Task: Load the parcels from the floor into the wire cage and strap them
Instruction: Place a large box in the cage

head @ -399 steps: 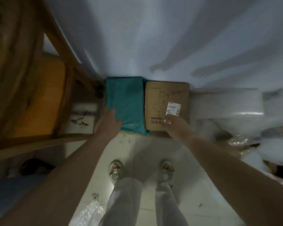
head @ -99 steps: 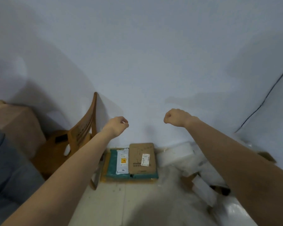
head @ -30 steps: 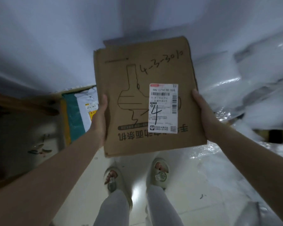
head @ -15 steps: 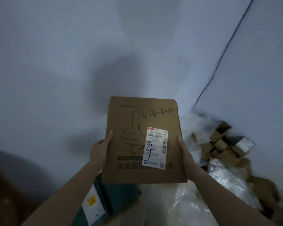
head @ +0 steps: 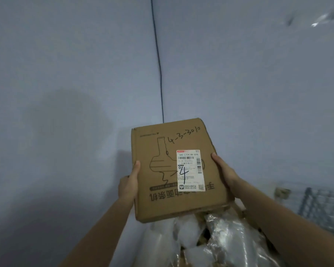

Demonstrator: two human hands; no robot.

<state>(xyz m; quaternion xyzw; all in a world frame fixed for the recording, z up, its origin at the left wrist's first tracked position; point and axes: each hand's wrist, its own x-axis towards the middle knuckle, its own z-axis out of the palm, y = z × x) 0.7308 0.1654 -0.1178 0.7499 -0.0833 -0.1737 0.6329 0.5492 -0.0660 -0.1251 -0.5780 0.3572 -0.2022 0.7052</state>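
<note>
Head view: both hands hold parcel point(head: 174, 170) (cage point(head: 320, 205) perhaps blurred right).

Single head-worn wide-angle view, looking forward and slightly down toward a wall corner. Close range: cardboard parcel point(head: 174, 170) fills centre frame, left hand point(head: 128, 183) and right hand point(head: 223, 171) on its sides. Wire cage point(head: 322, 205) at right edge, plastic wrap point(head: 210, 241) bottom centre.

Both arms reached forward, raised. Left hand point(head: 128, 183) clasped the cardboard parcel's point(head: 162, 201) left edge, right hand point(head: 224, 173) its right edge, thumbs on top.
</note>
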